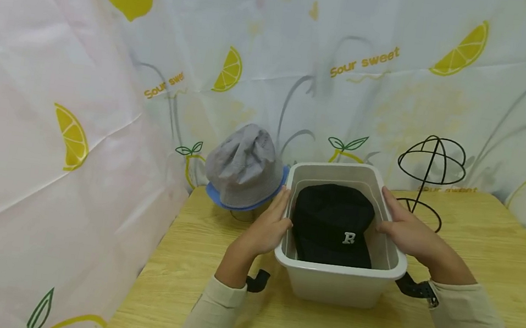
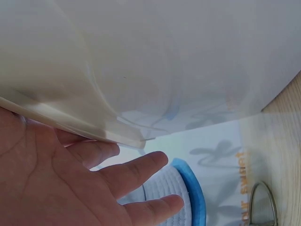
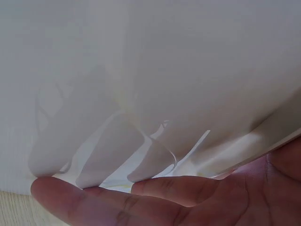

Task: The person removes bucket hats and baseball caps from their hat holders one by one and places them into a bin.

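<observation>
A white plastic bin (image 1: 334, 284) is on the table in front of me, with a black cap (image 1: 331, 217) inside it that bears a white letter R. At the bin's left side my left hand (image 1: 266, 228) holds the rim, thumb at the edge. Its other fingers (image 2: 136, 174) extend below the rim, outside the wall. My right hand (image 1: 410, 233) grips the opposite rim, its thumb over the edge. From the right wrist, its fingers (image 3: 164, 188) show along the outer wall, with fingertips at the glossy plastic.
A grey bucket hat (image 1: 245, 167) with a blue brim edge sits on a stand at the back left, close to my left hand. Behind my right hand stands a black wire hat stand (image 1: 433, 161). A lemon-print cloth (image 1: 279, 39) hangs behind the wooden table (image 1: 173, 279).
</observation>
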{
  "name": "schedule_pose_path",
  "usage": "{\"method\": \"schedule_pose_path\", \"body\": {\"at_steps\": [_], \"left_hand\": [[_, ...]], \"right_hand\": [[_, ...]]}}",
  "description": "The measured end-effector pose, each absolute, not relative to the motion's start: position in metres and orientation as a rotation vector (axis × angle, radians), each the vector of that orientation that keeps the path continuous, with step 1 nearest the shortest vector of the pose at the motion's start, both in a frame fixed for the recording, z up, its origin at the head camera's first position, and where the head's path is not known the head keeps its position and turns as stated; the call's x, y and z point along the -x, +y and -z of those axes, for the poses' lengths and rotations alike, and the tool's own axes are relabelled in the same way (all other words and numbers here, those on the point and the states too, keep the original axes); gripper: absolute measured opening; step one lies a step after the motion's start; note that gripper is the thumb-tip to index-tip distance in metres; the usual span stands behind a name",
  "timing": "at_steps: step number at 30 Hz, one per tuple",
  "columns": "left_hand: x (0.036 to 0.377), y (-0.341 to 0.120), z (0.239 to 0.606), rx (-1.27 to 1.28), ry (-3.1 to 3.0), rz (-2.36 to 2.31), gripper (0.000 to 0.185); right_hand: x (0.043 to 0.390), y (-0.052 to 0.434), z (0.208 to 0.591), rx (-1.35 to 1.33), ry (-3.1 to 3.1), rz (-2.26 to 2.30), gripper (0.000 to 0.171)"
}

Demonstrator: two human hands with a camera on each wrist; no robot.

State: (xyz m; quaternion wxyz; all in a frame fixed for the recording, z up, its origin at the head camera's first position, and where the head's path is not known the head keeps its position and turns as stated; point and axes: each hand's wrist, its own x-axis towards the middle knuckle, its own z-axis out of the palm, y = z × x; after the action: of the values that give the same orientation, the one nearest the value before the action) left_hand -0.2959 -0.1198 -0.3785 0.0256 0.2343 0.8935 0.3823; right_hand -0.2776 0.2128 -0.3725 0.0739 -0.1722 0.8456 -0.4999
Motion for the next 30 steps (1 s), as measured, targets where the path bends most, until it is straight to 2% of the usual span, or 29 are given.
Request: {"method": "schedule_pose_path", "body": {"at_steps": [12,21,30], "left_hand": [[0.292,-0.120,0.381,-0.669,2.737,-1.198,0.076],[0.295,-0.121,0.373,-0.721,2.824,-1.189,0.076],[0.299,-0.123,0.364,-0.806,3.012,-1.234,0.068]], "right_hand": [[0.276,0.210,0.373,0.498,2.586,1.435,0.091],[0.278,0.212,0.370,0.507,2.581,1.451,0.091],[0.278,0.212,0.370,0.498,2.565,1.460,0.090]]}}
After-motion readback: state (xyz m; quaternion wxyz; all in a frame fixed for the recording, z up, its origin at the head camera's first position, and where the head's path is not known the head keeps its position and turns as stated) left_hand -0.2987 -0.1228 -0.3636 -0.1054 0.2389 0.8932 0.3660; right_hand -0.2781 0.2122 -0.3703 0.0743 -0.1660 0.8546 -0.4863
